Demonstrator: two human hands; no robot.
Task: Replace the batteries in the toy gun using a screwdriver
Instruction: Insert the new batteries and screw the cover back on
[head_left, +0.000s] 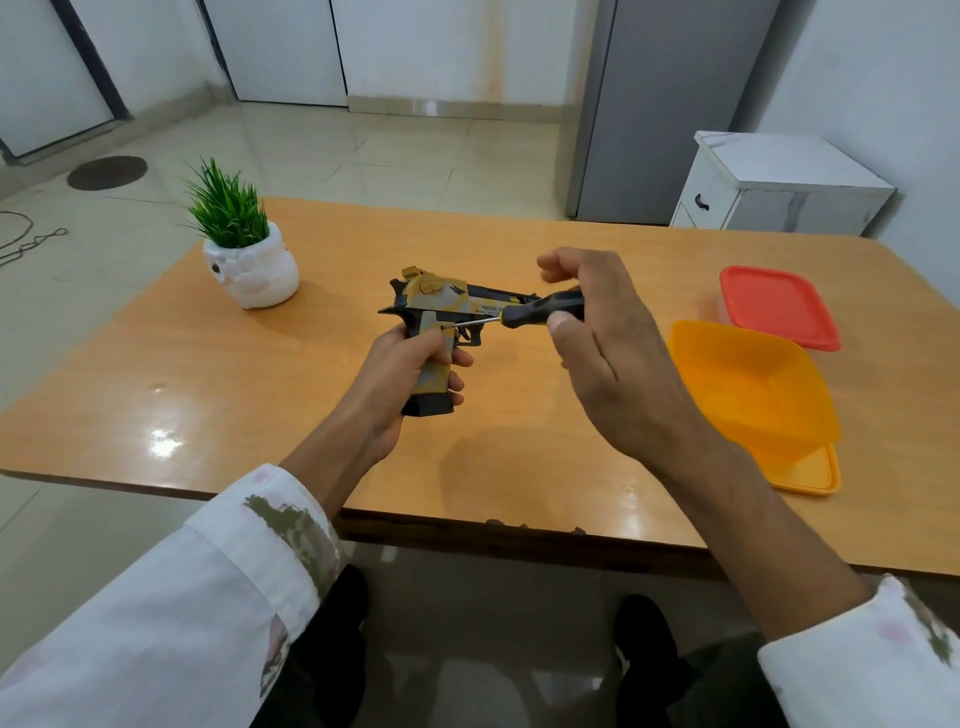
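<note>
The toy gun (451, 303), yellow, grey and black, is held above the middle of the wooden table (270, 395) with its barrel pointing right. My left hand (400, 382) grips its handle from below. My right hand (608, 338) holds the black-handled screwdriver (543, 309) between thumb and fingers. The thin metal shaft runs left, and its tip sits at a spot on the upper part of the grip, just behind the trigger. No batteries are in sight.
An orange plastic tub (753, 387) stands tilted on its flat lid at the right, with a red-lidded container (779, 306) behind it. A small green plant in a white pot (249, 265) stands at the back left. A white cabinet (779, 182) is beyond the table.
</note>
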